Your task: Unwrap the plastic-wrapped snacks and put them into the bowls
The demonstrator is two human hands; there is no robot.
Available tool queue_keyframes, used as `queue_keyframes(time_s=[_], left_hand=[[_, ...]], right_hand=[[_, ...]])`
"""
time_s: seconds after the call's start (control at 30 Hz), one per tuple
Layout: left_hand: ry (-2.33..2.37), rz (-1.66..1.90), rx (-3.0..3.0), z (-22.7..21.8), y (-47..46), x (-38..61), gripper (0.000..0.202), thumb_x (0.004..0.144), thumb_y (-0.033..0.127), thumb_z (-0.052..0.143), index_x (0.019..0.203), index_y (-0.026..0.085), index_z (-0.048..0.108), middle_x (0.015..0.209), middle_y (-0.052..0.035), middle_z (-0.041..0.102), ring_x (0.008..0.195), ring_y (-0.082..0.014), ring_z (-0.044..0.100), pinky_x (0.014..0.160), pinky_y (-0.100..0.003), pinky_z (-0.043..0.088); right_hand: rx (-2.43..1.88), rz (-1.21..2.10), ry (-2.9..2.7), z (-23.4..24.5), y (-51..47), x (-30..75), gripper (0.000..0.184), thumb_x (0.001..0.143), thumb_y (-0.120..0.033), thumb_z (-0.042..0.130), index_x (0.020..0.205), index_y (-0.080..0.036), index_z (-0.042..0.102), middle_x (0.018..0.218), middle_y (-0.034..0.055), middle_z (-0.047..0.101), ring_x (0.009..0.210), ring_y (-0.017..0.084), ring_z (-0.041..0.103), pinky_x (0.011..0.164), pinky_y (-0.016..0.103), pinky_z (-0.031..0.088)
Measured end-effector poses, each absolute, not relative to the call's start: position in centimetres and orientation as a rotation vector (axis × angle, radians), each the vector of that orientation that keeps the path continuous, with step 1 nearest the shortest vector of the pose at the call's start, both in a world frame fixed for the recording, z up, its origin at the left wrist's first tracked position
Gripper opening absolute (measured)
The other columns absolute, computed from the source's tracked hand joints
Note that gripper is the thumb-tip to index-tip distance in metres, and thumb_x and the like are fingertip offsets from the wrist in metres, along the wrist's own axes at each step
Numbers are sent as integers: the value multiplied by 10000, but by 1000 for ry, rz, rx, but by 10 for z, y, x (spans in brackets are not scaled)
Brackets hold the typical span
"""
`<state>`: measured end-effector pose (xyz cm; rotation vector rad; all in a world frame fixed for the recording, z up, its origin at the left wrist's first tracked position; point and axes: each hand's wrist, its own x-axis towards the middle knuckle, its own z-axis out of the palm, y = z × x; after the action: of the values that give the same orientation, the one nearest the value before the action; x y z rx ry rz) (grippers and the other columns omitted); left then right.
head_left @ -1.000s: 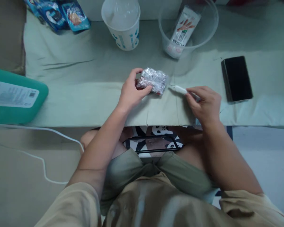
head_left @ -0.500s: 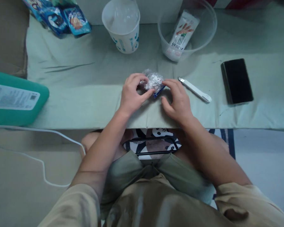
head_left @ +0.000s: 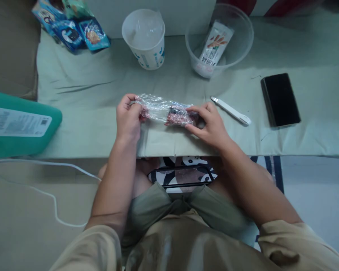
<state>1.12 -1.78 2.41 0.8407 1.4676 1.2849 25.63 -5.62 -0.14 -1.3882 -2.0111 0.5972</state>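
Clear wrap is pinched at 1 end by your left hand, its reddish bundle grasped by your right hand, over the pale green cloth, with a white cutter nearby and a cup farther back.

You sit in what looks like a home: a creased green tablecloth spreads before you, snack packets lie far left, a printed cup stands at the far side, a panda print shows below the near edge, and you wear shorts.
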Motion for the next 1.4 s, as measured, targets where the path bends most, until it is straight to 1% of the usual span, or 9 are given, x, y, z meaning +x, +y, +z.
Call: queue_keyframes(time_s=[0.1,0.2,0.3,0.53,0.83,1.0,1.23,1.33,1.4], left_hand=[[1572,1290,905,21,-18,-2,158,696,86,604,721,224,530,576,50,517,467,-89,444,434,-221,293],[1447,1382,921,21,-19,-2,103,748,150,624,762,219,549,717,8,633,572,-103,540,506,-221,372],[1357,1280,951,20,-18,8,209,753,216,749,909,219,610,836,-13,686,713,-134,632,649,-245,462],[1468,1225,1242,12,-15,4,115,761,166,752,760,200,643,711,22,636,614,-106,552,596,-228,422],[1325,1632,994,24,-16,-14,141,776,187,634,677,232,546,668,15,673,743,-142,674,772,-264,500],[1186,1701,955,30,-20,-20,304,781,329,646,600,232,422,509,34,512,548,-131,577,658,-294,486],[929,836,1356,52,-43,-41,262,735,368,738,598,215,576,421,8,556,361,-133,495,419,-279,323],[1086,492,1416,58,-46,-45,263,717,383,788,634,207,610,432,19,559,375,-120,484,417,-256,290],[1293,702,1399,56,-43,-44,309,743,419,769,622,216,569,408,57,458,370,-90,382,421,-250,229]], right_hand=[[-1331,612,-1985,1,-55,256,170,860,-361,678,977,-237,685,1097,82,596,1084,276,592,980,467,497],[-1277,660,-1944,2,-54,253,280,847,-336,663,1106,-232,644,1231,109,642,1166,293,601,1013,478,492],[-1277,704,-1899,2,-53,248,524,833,-334,668,1338,-216,591,1105,89,691,1012,258,640,918,436,534],[-1227,627,-1704,1,-53,245,180,903,-268,648,988,-288,806,958,38,694,891,196,677,828,386,557],[-1129,696,-1253,-12,-39,268,85,906,-212,551,833,-245,580,841,-5,670,912,190,701,966,459,539],[-1256,552,-1143,-20,-33,285,94,855,-181,469,836,-248,531,727,-16,540,706,162,601,781,393,542],[-1180,333,-1831,21,-65,271,300,931,-412,571,1185,-265,629,1135,92,710,1078,288,661,927,476,499],[-1106,292,-2220,34,-85,258,310,930,-361,641,1224,-262,643,1007,52,761,957,249,666,904,429,452],[-1105,225,-2385,38,-98,251,179,976,-283,597,1133,-257,678,895,18,761,888,212,639,902,401,411]])
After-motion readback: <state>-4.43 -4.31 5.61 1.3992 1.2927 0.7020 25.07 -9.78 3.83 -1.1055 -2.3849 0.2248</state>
